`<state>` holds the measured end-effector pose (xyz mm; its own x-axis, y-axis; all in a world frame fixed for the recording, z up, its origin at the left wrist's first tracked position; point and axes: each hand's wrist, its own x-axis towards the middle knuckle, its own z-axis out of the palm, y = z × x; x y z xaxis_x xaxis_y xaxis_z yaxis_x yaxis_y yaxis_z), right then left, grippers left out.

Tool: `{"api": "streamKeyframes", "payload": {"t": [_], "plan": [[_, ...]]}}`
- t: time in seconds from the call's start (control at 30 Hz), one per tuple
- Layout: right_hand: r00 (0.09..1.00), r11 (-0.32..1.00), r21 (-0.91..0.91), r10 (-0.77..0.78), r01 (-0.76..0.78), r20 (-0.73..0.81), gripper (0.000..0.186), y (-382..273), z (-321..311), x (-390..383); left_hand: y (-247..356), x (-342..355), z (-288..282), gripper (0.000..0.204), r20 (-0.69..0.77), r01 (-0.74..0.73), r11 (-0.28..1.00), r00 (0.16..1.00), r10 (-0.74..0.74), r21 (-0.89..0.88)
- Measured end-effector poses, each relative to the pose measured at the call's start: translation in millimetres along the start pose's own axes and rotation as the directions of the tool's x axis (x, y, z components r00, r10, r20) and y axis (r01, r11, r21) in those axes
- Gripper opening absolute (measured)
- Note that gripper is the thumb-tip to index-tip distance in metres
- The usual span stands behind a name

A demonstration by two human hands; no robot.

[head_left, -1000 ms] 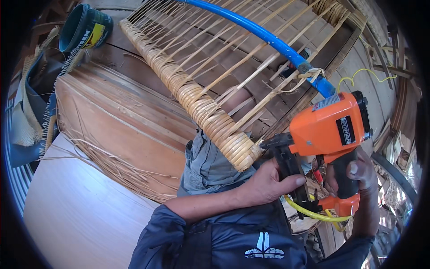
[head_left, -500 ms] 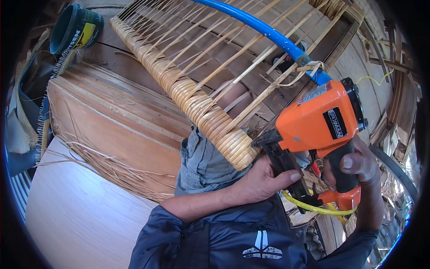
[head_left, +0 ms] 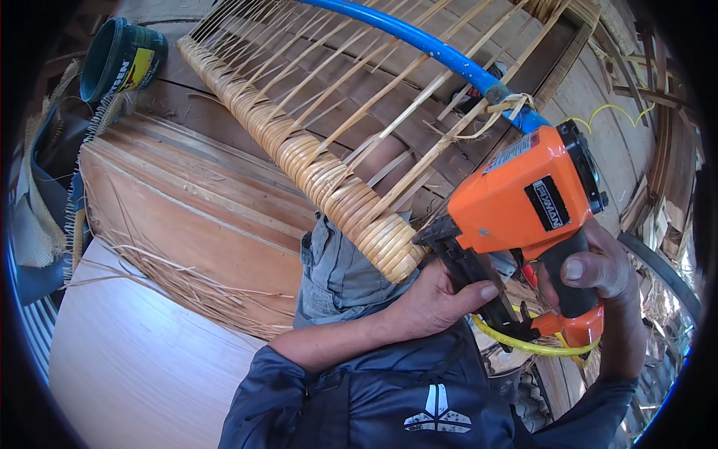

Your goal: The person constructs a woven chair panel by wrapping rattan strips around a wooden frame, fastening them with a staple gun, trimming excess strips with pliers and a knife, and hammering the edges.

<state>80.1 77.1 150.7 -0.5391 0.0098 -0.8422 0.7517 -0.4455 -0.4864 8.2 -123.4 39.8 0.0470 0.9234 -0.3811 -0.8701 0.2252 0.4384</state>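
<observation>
My right hand (head_left: 602, 262) is closed round the black handle of an orange air nail gun (head_left: 505, 198). The gun's black nose meets the near end of a rattan-wrapped rail (head_left: 321, 176), or hovers just beside it; contact is hard to tell. My left hand (head_left: 437, 303) is at the gun's black magazine (head_left: 482, 288), thumb laid along it. Its other fingers are hidden behind the magazine and the rail's end. The rail belongs to a woven frame with thin cane strips (head_left: 374, 112) running away from it. Its near end rests over my leg.
A blue tube (head_left: 419, 37) arches over the strips, tied with cane near the gun. A yellow hose (head_left: 523, 346) loops below the handle. Stacked wooden boards (head_left: 187, 217) with loose cane strands (head_left: 194, 280) and a pale sheet (head_left: 142, 344) lie left. A dark green bucket (head_left: 112, 63) stands far left.
The gun and both hands appear slightly farther left, and the whole view has shifted a little too. Both hands keep their hold, with the nose still at the rail's end.
</observation>
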Motion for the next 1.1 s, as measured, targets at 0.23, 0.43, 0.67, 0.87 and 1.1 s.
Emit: {"api": "streamKeyframes", "payload": {"t": [0.23, 0.43, 0.67, 0.87, 1.1], "plan": [[0.978, 0.982, 0.092, -0.15, 0.165, -0.146, 0.071, 24, -3, -34, 4, 6, 20, 0.026, 0.063, 0.015, 0.999, 0.998, -0.017, 0.036], [0.8, 0.942, -0.163, -0.334, 0.293, -0.499, 0.087, 107, -43, -99, -7, 24, 36, 0.049, 0.192, -0.03, 0.902, 0.98, -0.059, 0.43], [0.759, 0.973, -0.1, -0.225, 0.208, -0.61, 0.049, 226, -139, -87, -16, -4, 0, 0.047, 0.302, -0.134, 0.605, 0.935, -0.185, 0.785], [0.605, 0.903, -0.372, -0.175, -0.216, -0.777, 0.053, 391, -231, 75, 13, -17, 9, 0.035, 0.192, -0.157, 0.449, 0.981, -0.033, 0.88], [0.392, 0.888, -0.445, -0.37, -0.119, -0.842, 0.074, 520, -214, 211, 49, -63, 1, 0.061, 0.25, 0.059, -0.488, 0.802, 0.543, 0.871]]}}
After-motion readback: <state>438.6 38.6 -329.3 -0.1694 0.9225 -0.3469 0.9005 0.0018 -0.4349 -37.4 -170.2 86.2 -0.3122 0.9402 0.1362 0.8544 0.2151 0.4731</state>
